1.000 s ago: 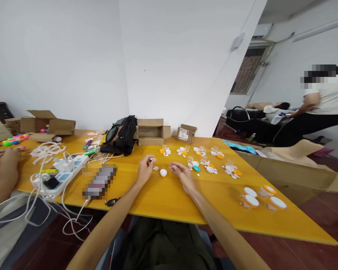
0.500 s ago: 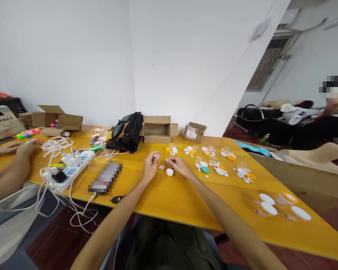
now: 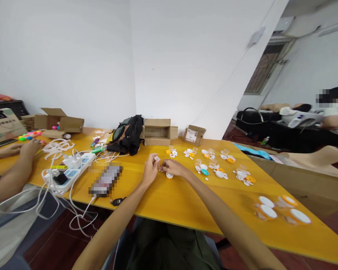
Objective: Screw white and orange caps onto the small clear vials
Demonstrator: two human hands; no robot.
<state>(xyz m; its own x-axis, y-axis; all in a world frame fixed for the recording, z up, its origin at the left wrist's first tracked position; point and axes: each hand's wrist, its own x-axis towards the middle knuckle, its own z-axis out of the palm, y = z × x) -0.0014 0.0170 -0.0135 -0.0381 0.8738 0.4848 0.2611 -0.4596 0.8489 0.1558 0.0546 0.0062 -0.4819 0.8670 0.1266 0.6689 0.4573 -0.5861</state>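
Head view, small white openwork plastic disc (image 3: 157,158): pinched upright between the fingertips of the left grip (image 3: 150,171), its rounded cut-outs showing.
Right grip (image 3: 175,167): has moved in towards the left one, fingers bent down; whether it pinches anything cannot be told.
Loose pale openwork piece (image 3: 160,170): in plain sight half a second ago, now mostly covered by the right fingertips; both hands seem to have come to work at one spot.
White-topped round plastic cap with orange rim (image 3: 169,175): on the tabletop (image 3: 146,204) just below the right fingers, partly hidden by them; contact is unclear.
Scattered sets: beyond and right of the right grip, thin matt-looking white discs (image 3: 219,174), orange rings (image 3: 250,179), a shallow teal round piece (image 3: 204,172) and glossy see-through cups (image 3: 198,162).
Capped containers (image 3: 268,210): four, clear-walled with flat white tops and orange bands, well to the right of the right grip.
Wood: smooth, yellow-orange, faintly shiny under both grips.
Left side: dark flat phone (image 3: 106,181) near the left forearm; white plastic power strip (image 3: 70,174) farther out; another person's hand (image 3: 30,149) beyond.
Behind the grips: soft black fabric bag (image 3: 129,135) and stiff brown cardboard box (image 3: 157,132), its front open.
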